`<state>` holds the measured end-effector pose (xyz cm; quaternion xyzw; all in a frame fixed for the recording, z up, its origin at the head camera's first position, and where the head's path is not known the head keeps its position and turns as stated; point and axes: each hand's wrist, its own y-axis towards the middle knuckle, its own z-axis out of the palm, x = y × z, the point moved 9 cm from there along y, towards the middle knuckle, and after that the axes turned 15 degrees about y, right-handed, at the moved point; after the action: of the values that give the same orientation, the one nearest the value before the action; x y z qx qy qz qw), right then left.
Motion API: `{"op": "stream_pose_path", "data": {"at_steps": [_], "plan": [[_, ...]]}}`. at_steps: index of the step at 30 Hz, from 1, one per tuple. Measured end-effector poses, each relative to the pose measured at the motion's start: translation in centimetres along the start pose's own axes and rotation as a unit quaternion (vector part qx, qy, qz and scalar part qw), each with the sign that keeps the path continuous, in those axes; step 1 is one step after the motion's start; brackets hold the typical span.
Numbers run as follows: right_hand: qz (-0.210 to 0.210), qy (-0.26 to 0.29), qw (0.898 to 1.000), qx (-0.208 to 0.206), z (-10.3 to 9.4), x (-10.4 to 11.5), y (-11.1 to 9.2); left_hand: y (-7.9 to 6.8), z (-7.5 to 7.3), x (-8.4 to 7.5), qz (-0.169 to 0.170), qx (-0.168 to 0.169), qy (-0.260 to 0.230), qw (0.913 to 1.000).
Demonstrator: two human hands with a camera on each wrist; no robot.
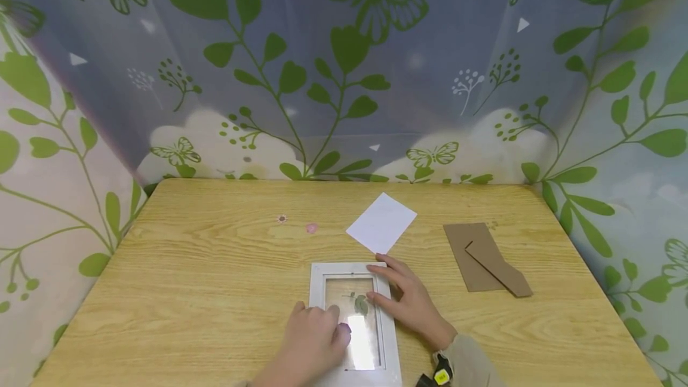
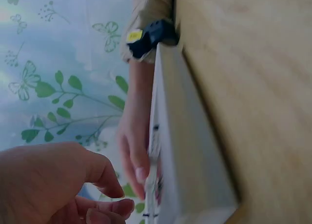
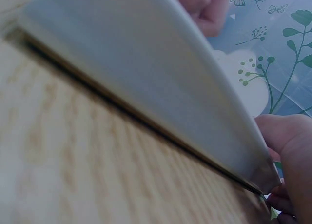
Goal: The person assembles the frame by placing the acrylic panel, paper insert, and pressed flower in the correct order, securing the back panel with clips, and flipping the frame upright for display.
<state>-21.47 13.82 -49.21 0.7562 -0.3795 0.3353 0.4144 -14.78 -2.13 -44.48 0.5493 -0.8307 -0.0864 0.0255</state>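
Note:
A white picture frame (image 1: 317, 285) lies on the table with a green leaf sprig (image 1: 361, 304) inside its clear pane. Over the pane, my left hand (image 1: 312, 339) pinches a small purple piece (image 1: 344, 329), perhaps a flower petal; the fingers mostly cover it. My right hand (image 1: 411, 300) holds the frame by its far right corner, with fingers over the rim and around the edge. The left wrist view shows the curled left fingers (image 2: 105, 177) above the frame's side (image 2: 187, 151). In the right wrist view, the right hand (image 3: 297, 155) wraps the frame's corner.
A white sheet of paper (image 1: 381, 223) lies beyond the frame. At right is a brown backing board (image 1: 467, 255) with a stand leg (image 1: 500, 270). A small daisy-like flower (image 1: 282, 218) and a pink flower (image 1: 312, 228) lie at the back. Patterned curtains (image 1: 344, 106) border the wooden table (image 1: 188, 291).

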Motion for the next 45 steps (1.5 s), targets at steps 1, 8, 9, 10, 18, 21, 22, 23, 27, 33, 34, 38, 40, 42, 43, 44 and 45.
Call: {"op": "stream_pose_path", "data": {"at_steps": [1, 8, 9, 10, 18, 21, 22, 23, 27, 33, 34, 38, 40, 42, 43, 44, 45], "plan": [[0.000, 0.000, 1.000, 0.000, 0.0, 0.0, 0.0, 0.2, -0.4, 0.4, -0.006, -0.008, 0.000, 1.0000], [-0.004, 0.006, 1.000, 0.003, 0.0, -0.2, -0.1, 2.8, -1.8, 4.9, -0.038, -0.054, 0.010, 0.9978], [-0.003, 0.007, 1.000, 0.004, 0.0, -0.2, -0.1, 3.3, -1.9, 5.8, -0.045, -0.063, 0.012, 0.9969], [-0.002, 0.008, 1.000, 0.004, 0.0, -0.2, 0.0, 3.8, -1.9, 6.8, -0.051, -0.074, 0.014, 0.9959], [-0.004, 0.007, 1.000, 0.005, 0.0, -0.3, 0.0, 7.6, -0.6, 14.8, -0.114, -0.106, 0.006, 0.9878], [-0.003, 0.008, 1.000, 0.005, 0.0, -0.3, -0.1, 8.7, 0.4, 17.2, -0.144, -0.086, -0.021, 0.9857], [-0.002, 0.009, 1.000, 0.004, 0.0, -0.3, -0.1, 9.0, 0.6, 17.9, -0.154, -0.080, -0.029, 0.9844], [-0.002, 0.009, 1.000, 0.004, 0.0, -0.3, -0.1, 9.2, 0.9, 18.5, -0.163, -0.076, -0.038, 0.9830], [-0.007, 0.008, 1.000, 0.005, 0.0, -0.2, -0.1, 10.2, 2.2, 20.4, -0.193, -0.046, -0.069, 0.9777], [-0.012, 0.014, 1.000, 0.006, 0.0, -0.2, -0.1, 11.4, 4.5, 22.1, -0.217, 0.012, -0.123, 0.9683], [-0.011, 0.016, 1.000, 0.005, 0.0, -0.2, -0.1, 11.5, 4.7, 22.2, -0.218, 0.019, -0.132, 0.9668], [-0.004, 0.009, 1.000, 0.004, 0.0, -0.4, -0.3, 11.9, 5.4, 22.3, -0.224, 0.049, -0.144, 0.9625], [-0.005, 0.008, 1.000, 0.003, 0.0, -0.3, -0.3, 12.1, 5.5, 22.2, -0.228, 0.059, -0.141, 0.9615], [-0.007, 0.008, 1.000, 0.003, 0.0, -0.3, -0.3, 12.2, 5.6, 22.2, -0.234, 0.065, -0.133, 0.9610], [-0.008, 0.010, 1.000, 0.003, 0.0, -0.2, -0.2, 12.2, 5.6, 22.2, -0.236, 0.066, -0.129, 0.9609], [-0.008, 0.011, 1.000, 0.003, 0.0, -0.2, -0.2, 12.3, 5.6, 22.1, -0.237, 0.068, -0.124, 0.9611], [-0.010, 0.010, 1.000, 0.003, 0.0, -0.1, -0.2, 12.3, 5.6, 22.1, -0.240, 0.071, -0.122, 0.9606]]}}
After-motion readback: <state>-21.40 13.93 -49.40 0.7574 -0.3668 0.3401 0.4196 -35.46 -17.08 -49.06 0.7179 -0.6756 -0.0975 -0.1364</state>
